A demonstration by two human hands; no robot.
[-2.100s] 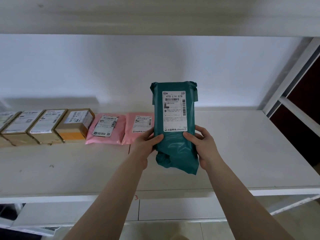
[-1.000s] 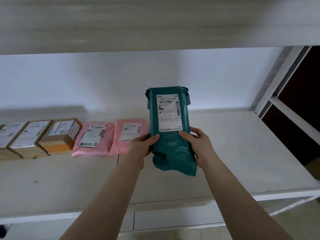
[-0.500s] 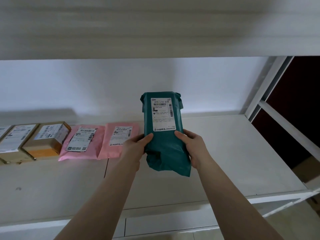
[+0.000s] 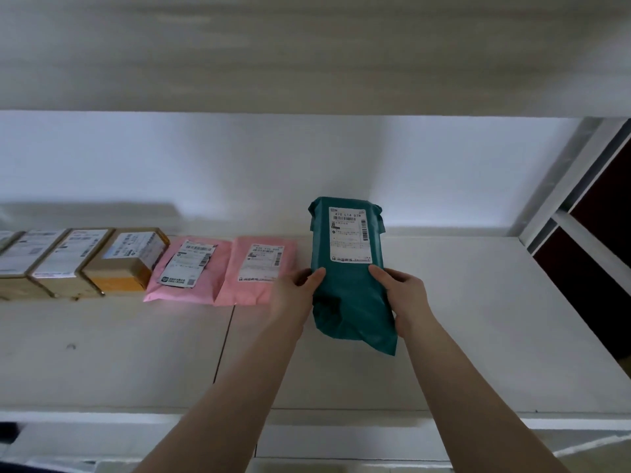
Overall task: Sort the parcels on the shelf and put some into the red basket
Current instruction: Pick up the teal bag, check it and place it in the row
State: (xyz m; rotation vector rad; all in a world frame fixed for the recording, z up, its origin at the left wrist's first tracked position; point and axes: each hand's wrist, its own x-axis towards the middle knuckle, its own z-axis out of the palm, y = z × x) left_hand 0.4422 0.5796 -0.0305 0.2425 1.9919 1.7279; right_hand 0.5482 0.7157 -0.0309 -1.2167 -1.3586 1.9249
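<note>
- The left hand [image 4: 296,292] covers the near right corner of the right pink parcel [image 4: 256,270].
- The fingers of both hands lie hidden behind the green parcel [image 4: 351,285]; only the thumbs show.
- The small print on its label [image 4: 349,233] is too blurred to read.
- The leftmost box [image 4: 10,264] is cut off by the left edge.
- Both forearms run off the bottom edge.

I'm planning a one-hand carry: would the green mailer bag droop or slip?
The green mailer bag is probably floppy: its lower end sags, creased, below both the left hand and right hand. Its smooth-looking plastic film may be slippery. It seems soft-filled, so hardly fragile.
</note>
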